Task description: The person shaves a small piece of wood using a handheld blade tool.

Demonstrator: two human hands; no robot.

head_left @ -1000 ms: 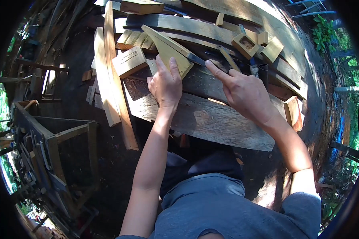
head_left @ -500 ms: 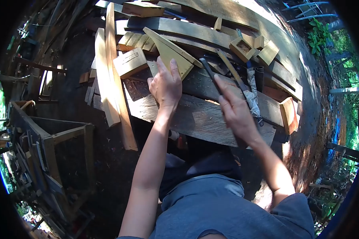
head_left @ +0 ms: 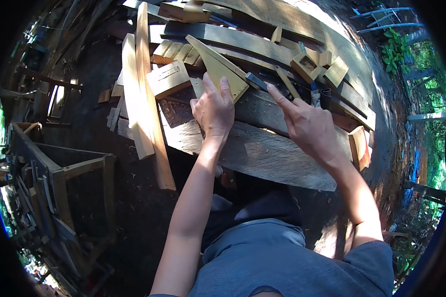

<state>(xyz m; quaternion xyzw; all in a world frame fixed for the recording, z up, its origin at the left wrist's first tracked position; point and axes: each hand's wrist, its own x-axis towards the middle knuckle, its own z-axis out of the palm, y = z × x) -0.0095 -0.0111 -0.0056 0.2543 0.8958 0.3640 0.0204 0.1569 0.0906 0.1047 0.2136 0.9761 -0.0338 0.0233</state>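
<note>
My left hand (head_left: pixel 214 111) grips the lower edge of a triangular wooden board (head_left: pixel 213 62), its thumb and forefinger lying on the face. A thin wooden strip runs along the board's long slanted edge. In my right hand (head_left: pixel 309 123) is a dark bar-like tool (head_left: pixel 257 80), my forefinger stretched along it. The tool's grey end points at the board's right corner; the rest is hidden beneath my hand. Left of the board sits a wooden block with a slot (head_left: pixel 168 77). Beyond my right fingers lies a chisel-like tool with a wooden handle (head_left: pixel 287 81).
The weathered plank bench (head_left: pixel 277 156) carries long boards (head_left: pixel 233 39) across its back. Two long strips (head_left: pixel 136 99) overhang its left side. A hollowed wooden block (head_left: pixel 306 67) and smaller offcuts (head_left: pixel 336 72) lie at the right. A wooden frame (head_left: pixel 59 171) stands on the ground to the left.
My right hand has moved right and slightly down, and the tool's end now lies close to the triangular board's corner. The view has shifted slightly; my left hand keeps its hold.
</note>
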